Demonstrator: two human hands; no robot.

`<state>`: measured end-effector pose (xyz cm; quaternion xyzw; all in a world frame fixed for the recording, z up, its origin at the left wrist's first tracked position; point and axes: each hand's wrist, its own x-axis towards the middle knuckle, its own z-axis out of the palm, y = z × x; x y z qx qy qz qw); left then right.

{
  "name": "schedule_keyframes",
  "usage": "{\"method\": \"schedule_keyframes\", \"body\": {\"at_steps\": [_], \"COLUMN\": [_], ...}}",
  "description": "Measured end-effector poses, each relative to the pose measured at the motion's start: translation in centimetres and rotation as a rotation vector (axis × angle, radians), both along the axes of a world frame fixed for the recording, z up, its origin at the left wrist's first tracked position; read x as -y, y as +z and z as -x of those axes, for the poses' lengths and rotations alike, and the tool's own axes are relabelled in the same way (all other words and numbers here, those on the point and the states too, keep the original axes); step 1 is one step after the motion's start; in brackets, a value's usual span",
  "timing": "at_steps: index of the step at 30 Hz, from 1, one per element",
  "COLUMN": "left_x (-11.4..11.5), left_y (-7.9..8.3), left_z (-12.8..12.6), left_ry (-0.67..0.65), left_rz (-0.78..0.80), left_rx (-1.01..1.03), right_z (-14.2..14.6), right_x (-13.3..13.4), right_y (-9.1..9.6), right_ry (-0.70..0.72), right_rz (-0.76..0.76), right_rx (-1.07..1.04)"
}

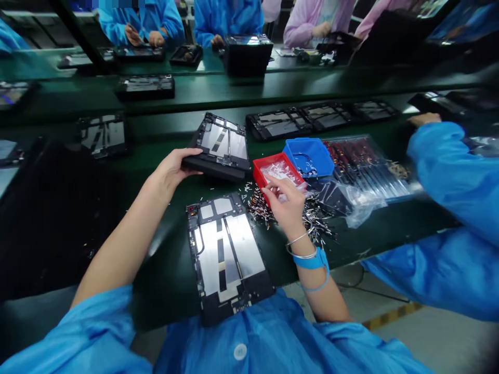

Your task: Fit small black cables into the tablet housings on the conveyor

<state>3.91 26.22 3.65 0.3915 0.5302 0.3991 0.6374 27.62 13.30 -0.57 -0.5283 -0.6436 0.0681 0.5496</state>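
My left hand [175, 165] grips the left edge of a thick black tray [218, 169], its thumb on top and fingers beneath. On that tray lies an opened tablet [224, 140] with silver battery panels and dark ribbon cables. A second opened tablet [230, 249] lies in front of me at the table's near edge. My right hand [286, 202] is over the red bin [259, 175], fingers curled together; anything between the fingertips is too small to make out. Small white pieces in a clear bag [278, 169] fill the bin. Loose small parts [261, 208] are scattered beside it.
Beyond the red bin stand a blue bin [312, 156], rows of thin cables [362, 161] and a crumpled plastic bag [354, 202]. Several opened tablets [280, 123] line the back. A co-worker's sleeve [448, 161] reaches in at right. Other people work across the bench.
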Motion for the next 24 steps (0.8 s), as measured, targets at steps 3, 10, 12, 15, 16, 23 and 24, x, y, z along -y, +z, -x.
{"method": "schedule_keyframes", "body": {"at_steps": [3,10,12,15,16,23,24], "left_x": [7.3,25.6,28.4,29.8,29.7,27.4,27.2], "left_y": [1.7,-1.7,-3.5,-4.7,-4.6,-4.5,-5.0], "left_z": [2.4,4.1,3.1,2.5,2.8,7.0,7.2], "left_ry": [0.037,-0.022,-0.016,-0.076,-0.136,-0.174,-0.104], "left_rz": [0.001,0.221,0.197,0.151,0.149,-0.305,-0.452], "left_rx": [0.017,0.034,-0.002,-0.029,-0.049,-0.705,-0.769], "right_z": [-0.7,-0.5,0.8,3.8,4.9,10.8,11.2], "right_x": [-0.2,1.3,2.5,3.8,4.0,3.5,3.5], "right_y": [0.3,2.3,3.2,4.5,4.8,3.5,3.2], "right_ry": [-0.076,0.057,0.193,0.422,0.49,0.72,0.719], "right_rz": [0.056,0.222,0.351,0.553,0.62,0.937,0.948], "right_rx": [-0.26,-0.557,-0.507,-0.422,-0.393,-0.218,-0.191]}}
